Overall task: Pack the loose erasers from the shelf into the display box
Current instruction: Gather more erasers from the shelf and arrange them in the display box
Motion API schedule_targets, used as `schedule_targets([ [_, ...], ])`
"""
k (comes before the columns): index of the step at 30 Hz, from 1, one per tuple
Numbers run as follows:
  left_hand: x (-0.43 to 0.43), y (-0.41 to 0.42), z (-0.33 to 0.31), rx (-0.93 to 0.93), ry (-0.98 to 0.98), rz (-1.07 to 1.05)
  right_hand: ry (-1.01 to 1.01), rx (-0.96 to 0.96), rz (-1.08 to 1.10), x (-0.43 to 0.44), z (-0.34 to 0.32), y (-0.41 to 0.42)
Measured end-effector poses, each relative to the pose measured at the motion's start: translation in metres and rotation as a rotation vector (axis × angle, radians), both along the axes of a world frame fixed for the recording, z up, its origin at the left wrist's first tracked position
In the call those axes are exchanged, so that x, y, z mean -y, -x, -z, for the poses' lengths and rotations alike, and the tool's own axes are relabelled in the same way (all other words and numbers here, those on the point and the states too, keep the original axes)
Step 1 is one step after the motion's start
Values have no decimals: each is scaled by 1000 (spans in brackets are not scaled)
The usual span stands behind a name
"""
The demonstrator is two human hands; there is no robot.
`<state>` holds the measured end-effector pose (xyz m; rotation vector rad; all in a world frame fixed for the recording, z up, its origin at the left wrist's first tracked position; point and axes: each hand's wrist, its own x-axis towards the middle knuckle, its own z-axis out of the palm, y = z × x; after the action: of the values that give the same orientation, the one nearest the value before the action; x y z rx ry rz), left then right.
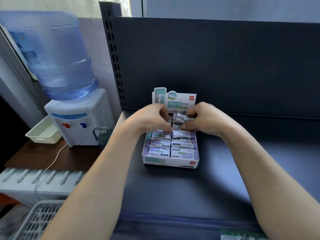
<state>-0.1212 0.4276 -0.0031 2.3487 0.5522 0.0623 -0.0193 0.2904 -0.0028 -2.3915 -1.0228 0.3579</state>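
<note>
A white display box (170, 161) with a raised printed back card (180, 101) stands on the dark shelf (173, 191). Two rows of wrapped erasers (183, 146) fill its front part. Both hands reach over the box's rear part. My right hand (206, 119) pinches a wrapped eraser (182, 117) tilted above the back of the right row. My left hand (152, 118) has its fingers curled down onto the erasers at the back of the left row; what it grips is hidden under the fingers. No loose erasers show on the shelf surface.
A water dispenser (78, 123) with a blue bottle (55, 54) stands left of the shelf's slotted upright (114, 58). A white basket (44, 131) sits beside it on a brown table. The shelf's dark back panel (225, 66) rises behind the box. A grey crate (38, 220) lies lower left.
</note>
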Motion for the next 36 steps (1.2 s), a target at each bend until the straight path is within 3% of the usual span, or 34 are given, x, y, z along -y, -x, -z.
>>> schedule_targets([
  [8, 7, 9, -2, 21, 82, 111, -52, -37, -22, 4, -3, -3],
  [13, 10, 8, -4, -19, 41, 174, -80, -57, -10, 4, 1, -7],
  [17, 11, 0, 4, 66, -79, 117, -84, -60, -5, 3, 1, -7],
  [24, 7, -3, 10, 149, -109, 120, 74, -39, -71, 6, -6, 2],
  [29, 3, 1, 6, 176, 4, 102, 89, 12, -80, 6, -7, 5],
  [36, 4, 6, 0, 55, 3, 87, 77, -15, -92, 15, -15, 1],
])
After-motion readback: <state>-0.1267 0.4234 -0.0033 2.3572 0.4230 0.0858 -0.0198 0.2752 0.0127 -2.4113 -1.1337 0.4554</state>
